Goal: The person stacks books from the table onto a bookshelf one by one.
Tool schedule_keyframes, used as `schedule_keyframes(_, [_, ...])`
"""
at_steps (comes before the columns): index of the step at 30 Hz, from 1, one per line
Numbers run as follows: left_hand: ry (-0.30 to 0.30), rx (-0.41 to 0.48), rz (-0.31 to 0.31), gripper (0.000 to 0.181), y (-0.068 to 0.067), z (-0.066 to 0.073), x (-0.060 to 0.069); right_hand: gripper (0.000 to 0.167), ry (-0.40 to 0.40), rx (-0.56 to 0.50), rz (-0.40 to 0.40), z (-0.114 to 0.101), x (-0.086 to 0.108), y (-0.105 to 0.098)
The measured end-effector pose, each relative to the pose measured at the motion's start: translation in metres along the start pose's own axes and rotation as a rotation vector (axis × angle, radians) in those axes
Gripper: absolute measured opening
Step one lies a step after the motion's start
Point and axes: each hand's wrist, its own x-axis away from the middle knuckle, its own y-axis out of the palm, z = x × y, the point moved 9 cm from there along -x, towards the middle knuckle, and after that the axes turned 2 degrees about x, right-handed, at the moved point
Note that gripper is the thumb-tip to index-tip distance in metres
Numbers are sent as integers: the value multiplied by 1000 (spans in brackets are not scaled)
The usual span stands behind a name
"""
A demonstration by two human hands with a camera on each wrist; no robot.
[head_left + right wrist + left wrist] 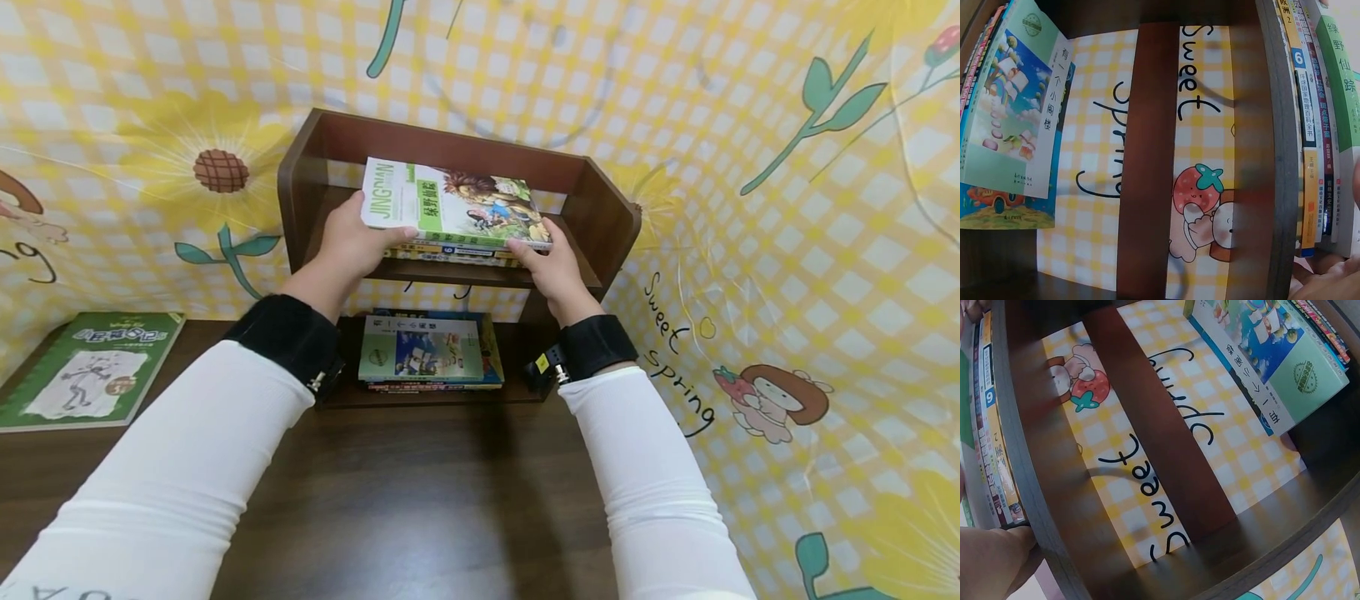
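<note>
A stack of books [468, 250] is on the upper shelf of a brown wooden bookshelf [450, 137]. Its top book [420, 196] has a white cover with a lion picture and a green spine. My left hand [348, 242] grips the stack's left end, thumb along the front edge. At the other end my right hand [551, 262] holds the stack, its thumb at the top book's spine. Several spines [1310, 137] show in the right wrist view. The left wrist view catches part of the left hand [994, 559] by the stack's end. Some fingers are hidden behind the books.
On the lower shelf lies another pile of books, a pale green one [420, 348] on top. A green book [93, 371] rests on the brown table [420, 492] at left. Yellow checked cloth [750, 250] covers the walls behind and to the right.
</note>
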Motion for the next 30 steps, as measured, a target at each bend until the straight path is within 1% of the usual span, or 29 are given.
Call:
schedule_keyframes(5, [-4, 3, 3, 65, 1, 2, 0, 81, 1, 8, -9, -1, 0, -2])
schedule_keyframes(11, [-21, 0, 3, 67, 1, -2, 0, 81, 10, 21, -12, 2, -2, -1])
schedule_keyframes(15, [-7, 1, 5, 70, 2, -2, 0, 81, 10, 25, -8, 3, -2, -1])
schedule_keyframes(18, [16, -14, 7, 73, -2, -3, 3, 83, 12, 2, -6, 2, -2, 2])
schedule_keyframes(21, [3, -60, 9, 87, -7, -11, 8, 89, 9, -42, -7, 2, -1, 3])
schedule_keyframes(24, [-11, -90, 14, 99, -13, -17, 13, 95, -26, -80, 0, 2, 1, 4])
schedule_keyframes(26, [3, -115, 16, 104, -15, -19, 16, 97, -68, -105, 20, 3, 2, 2])
schedule_keyframes(28, [45, -139, 20, 105, -17, -20, 20, 97, -119, -131, 50, 4, 5, 0])
schedule_keyframes(30, [105, -172, 24, 105, -19, -22, 26, 96, -177, -148, 85, 6, 9, -3])
